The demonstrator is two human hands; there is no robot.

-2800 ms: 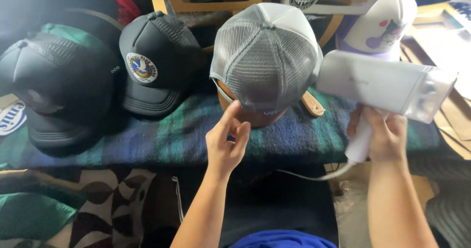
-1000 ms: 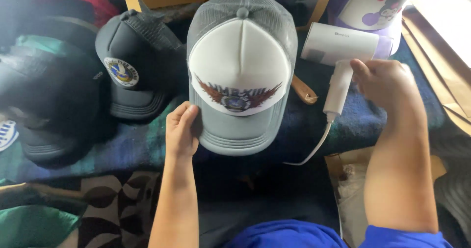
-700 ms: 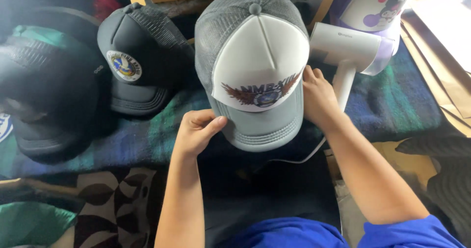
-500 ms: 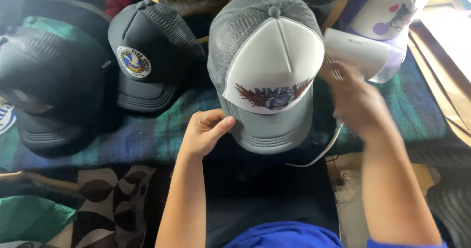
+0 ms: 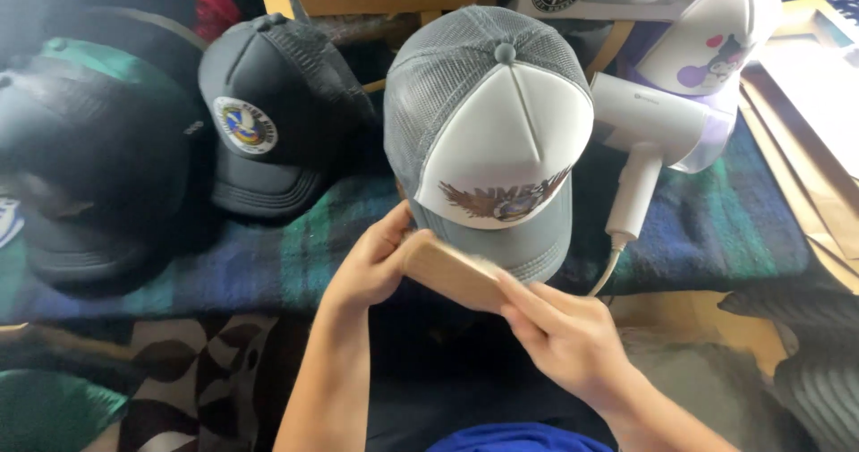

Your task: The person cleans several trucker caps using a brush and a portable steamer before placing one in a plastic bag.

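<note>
A grey mesh cap (image 5: 488, 139) with a white front panel and a winged emblem sits in the middle on a plaid blanket (image 5: 295, 255). My left hand (image 5: 371, 260) grips the left edge of its grey brim. My right hand (image 5: 564, 336) holds a wooden brush (image 5: 447, 273) with pale bristles, pressed against the underside front of the brim. A white handheld steamer (image 5: 649, 134) lies just right of the cap, its cord trailing down.
A black cap with a round badge (image 5: 268, 121) lies to the left, with darker caps (image 5: 80, 157) beyond it. A white cap with a cartoon print (image 5: 716, 40) is at the back right. Brown paper (image 5: 823, 148) lies at the right edge.
The cap was turned so its front faces me. My right hand put the steamer down beside it and picked up the wooden brush, now against the brim.
</note>
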